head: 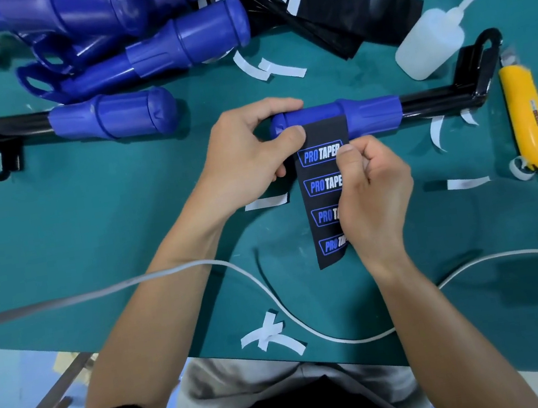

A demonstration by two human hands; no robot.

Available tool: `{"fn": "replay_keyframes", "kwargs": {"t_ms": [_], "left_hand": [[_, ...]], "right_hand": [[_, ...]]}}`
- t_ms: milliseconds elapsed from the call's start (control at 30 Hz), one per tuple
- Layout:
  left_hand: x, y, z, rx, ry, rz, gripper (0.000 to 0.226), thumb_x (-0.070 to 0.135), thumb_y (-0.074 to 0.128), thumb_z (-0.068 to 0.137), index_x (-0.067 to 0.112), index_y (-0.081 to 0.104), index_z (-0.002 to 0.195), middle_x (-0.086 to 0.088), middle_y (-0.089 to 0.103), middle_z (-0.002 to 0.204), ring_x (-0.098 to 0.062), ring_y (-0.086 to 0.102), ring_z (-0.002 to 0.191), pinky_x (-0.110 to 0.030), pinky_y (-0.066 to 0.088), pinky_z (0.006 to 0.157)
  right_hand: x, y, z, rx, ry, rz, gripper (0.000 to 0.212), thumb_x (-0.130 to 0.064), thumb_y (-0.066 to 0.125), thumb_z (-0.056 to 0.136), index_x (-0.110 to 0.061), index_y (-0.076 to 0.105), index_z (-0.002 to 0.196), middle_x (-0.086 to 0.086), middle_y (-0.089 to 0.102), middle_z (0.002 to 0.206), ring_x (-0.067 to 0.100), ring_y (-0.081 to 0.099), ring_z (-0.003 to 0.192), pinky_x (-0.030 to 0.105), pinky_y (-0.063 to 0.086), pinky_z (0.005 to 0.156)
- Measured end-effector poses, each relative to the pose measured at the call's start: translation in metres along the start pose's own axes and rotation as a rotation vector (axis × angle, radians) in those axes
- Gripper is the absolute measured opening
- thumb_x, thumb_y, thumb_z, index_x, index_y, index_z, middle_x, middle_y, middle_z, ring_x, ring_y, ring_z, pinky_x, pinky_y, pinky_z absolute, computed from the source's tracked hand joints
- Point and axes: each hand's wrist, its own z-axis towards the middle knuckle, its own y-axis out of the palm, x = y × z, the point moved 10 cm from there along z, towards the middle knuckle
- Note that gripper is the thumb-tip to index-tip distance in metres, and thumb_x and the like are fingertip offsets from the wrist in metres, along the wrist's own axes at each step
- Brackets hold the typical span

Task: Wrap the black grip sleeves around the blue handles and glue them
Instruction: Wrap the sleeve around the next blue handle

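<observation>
1. L hand [252, 147] grips the left end of the handle [365, 114], thumb pressed on the top edge of the sleeve [323, 192]. I think that pins the edge so it can't slip, & stops the handle rolling.
2. R hand [372, 189] pinches the sleeve's right edge by the top logo, prob. to pull it flat & straight.
3. Sleeve: top edge on the handle, the rest flat on the mat [125, 224] on the near side, logos up. Not wrapped yet.
4. Handle lies sideways mid-mat; its black bar [436, 100] sticks out right.
5. Bottle [428, 43] lies far-right of the handle, close by for the glue step, I guess. Knife [533, 128] at the right.
6. More handles [133, 32] far left, spare sleeves [336, 7] far mid. White strips [283, 72] lie about; maybe peeled backing, can't tell.
7. Next: roll sleeve round snug, no bumps. Crooked start = crooked wrap.
</observation>
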Motion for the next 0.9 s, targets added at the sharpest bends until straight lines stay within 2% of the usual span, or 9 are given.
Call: {"fn": "replay_keyframes", "kwargs": {"t_ms": [100,200,367,533,900], "left_hand": [[0.0004,-0.0005,0.0003,0.016,0.007,0.009,0.03,0.028,0.073,0.082,0.035,0.076,0.111,0.012,0.075,0.084,-0.018,0.06,0.045,-0.018,0.046,0.051],[0.0012,-0.0011,0.0002,0.018,0.015,0.008,0.03,0.028,0.073,0.081,0.037,0.076,0.109,0.007,0.077,0.09,-0.017,0.06,0.044,-0.016,0.044,0.05],[0.0032,-0.001,-0.0001,0.023,0.025,0.006,0.03,0.026,0.073,0.08,0.039,0.075,0.107,0.01,0.075,0.085,-0.017,0.059,0.044,-0.017,0.043,0.05],[0.003,-0.0008,0.0004,0.03,0.029,0.012,0.032,0.024,0.073,0.079,0.037,0.076,0.108,0.011,0.074,0.082,-0.017,0.06,0.045,-0.017,0.044,0.051],[0.0025,-0.0006,0.0012,0.037,0.038,0.012,0.031,0.024,0.074,0.08,0.038,0.076,0.107,0.016,0.071,0.073,-0.017,0.06,0.044,-0.017,0.045,0.049]], "right_hand": [[-0.0004,0.0001,0.0008,-0.001,0.012,-0.01,0.029,-0.023,0.051,0.096,-0.021,0.052,0.067,0.003,0.051,0.06,0.007,0.038,0.054,0.025,0.036,0.052],[-0.0007,-0.0003,0.0017,-0.004,0.02,-0.011,0.028,-0.021,0.051,0.094,-0.017,0.053,0.067,0.002,0.047,0.057,0.007,0.037,0.053,0.022,0.034,0.05],[-0.0001,-0.0003,0.0043,-0.038,0.04,-0.012,0.028,-0.019,0.053,0.092,-0.014,0.052,0.065,0.009,0.045,0.057,0.01,0.033,0.054,0.032,0.035,0.052],[0.0017,0.0008,0.0058,-0.075,0.049,-0.019,0.03,-0.017,0.054,0.09,-0.015,0.048,0.061,-0.007,0.038,0.05,0.008,0.03,0.052,0.023,0.03,0.047],[-0.0007,-0.0004,0.0054,-0.063,0.049,0.013,0.038,-0.018,0.055,0.093,-0.011,0.033,0.063,-0.007,0.029,0.055,0.008,0.025,0.056,0.022,0.024,0.047]]}}
